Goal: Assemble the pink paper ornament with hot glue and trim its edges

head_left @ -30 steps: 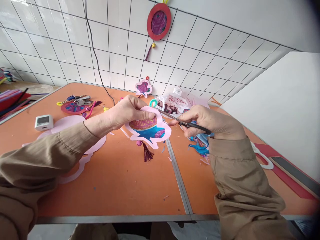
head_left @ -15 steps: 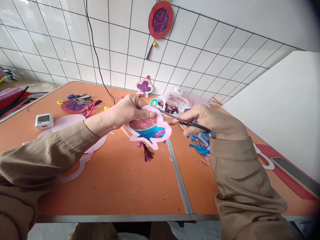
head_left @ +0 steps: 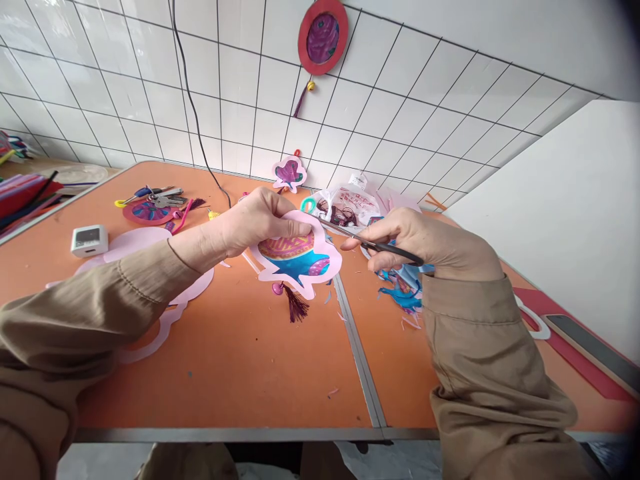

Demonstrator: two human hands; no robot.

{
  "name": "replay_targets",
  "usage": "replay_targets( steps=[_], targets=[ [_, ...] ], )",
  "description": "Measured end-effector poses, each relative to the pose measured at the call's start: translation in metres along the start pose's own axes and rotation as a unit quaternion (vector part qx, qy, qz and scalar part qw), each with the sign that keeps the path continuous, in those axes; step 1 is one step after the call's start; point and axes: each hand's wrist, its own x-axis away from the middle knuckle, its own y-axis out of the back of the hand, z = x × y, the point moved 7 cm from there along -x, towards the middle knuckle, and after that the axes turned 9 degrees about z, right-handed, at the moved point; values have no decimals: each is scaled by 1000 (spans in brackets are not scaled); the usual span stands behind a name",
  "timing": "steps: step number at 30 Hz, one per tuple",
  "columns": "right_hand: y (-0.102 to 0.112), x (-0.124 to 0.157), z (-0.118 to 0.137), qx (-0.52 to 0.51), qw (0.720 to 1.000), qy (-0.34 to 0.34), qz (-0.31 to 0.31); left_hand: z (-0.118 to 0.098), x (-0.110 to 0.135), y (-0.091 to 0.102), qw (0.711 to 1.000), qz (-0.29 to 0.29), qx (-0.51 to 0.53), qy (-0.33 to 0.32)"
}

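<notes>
My left hand (head_left: pixel 265 223) pinches the upper left part of a pink-edged paper ornament (head_left: pixel 295 261), thumb on its front. Patterned blue, red and purple fabric fills the ornament's middle. From its lower edge hang a pink bell (head_left: pixel 277 289) and a dark purple tassel (head_left: pixel 296 305); a turquoise loop (head_left: pixel 308 205) shows above its top. In my right hand (head_left: pixel 425 243) is a pair of black-handled scissors (head_left: pixel 385 249). Their blades lie at the ornament's upper right edge; whether they are parted is too fine to tell.
Blue fabric scraps (head_left: pixel 403 293) lie below my right hand. A plastic bag (head_left: pixel 350 203) and a small pink ornament (head_left: pixel 289 173) stand by the tiled wall. Left are keys (head_left: pixel 167 199), a white device (head_left: pixel 89 241) and pink paper cutouts (head_left: pixel 145 350); at right, a phone (head_left: pixel 590 350).
Both hands hold nearly the same pose. My right hand and the scissors have shifted very slightly to the right; the ornament stays almost still in my left hand.
</notes>
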Motion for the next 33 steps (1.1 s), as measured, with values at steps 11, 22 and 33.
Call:
replay_targets(
  steps=[11,22,33],
  targets=[
    [-5,1,12,-16,1000,-2,-9,-1,0,0,1000,1,3,-8],
    [15,5,13,-69,981,146,-106,2,-3,4,999,11,18,-30],
    [-24,-18,53,-39,939,285,-186,-2,-2,-3,997,16,46,-56]
  ],
)
